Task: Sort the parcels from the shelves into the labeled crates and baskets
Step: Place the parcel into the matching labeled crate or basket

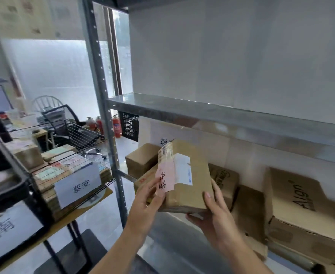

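Observation:
I hold a brown cardboard parcel [190,186] in front of the lower shelf, tilted, with a pink handwritten label and a white sticker on its upper face. My left hand [148,202] grips its left edge, the fingers lying over the pink label. My right hand [212,212] cups its lower right corner from beneath, thumb on the top face. Several more brown parcels [143,161] sit on the shelf behind it. To the left stands a wire basket [79,173] full of parcels, with a white paper label on its front.
A grey metal shelving unit [221,119] fills the right; its upright post [107,119] stands between shelf and basket. Larger boxes [300,204] sit at the right. A black crate [6,220] with a white label is at the lower left, on a wooden table [69,220].

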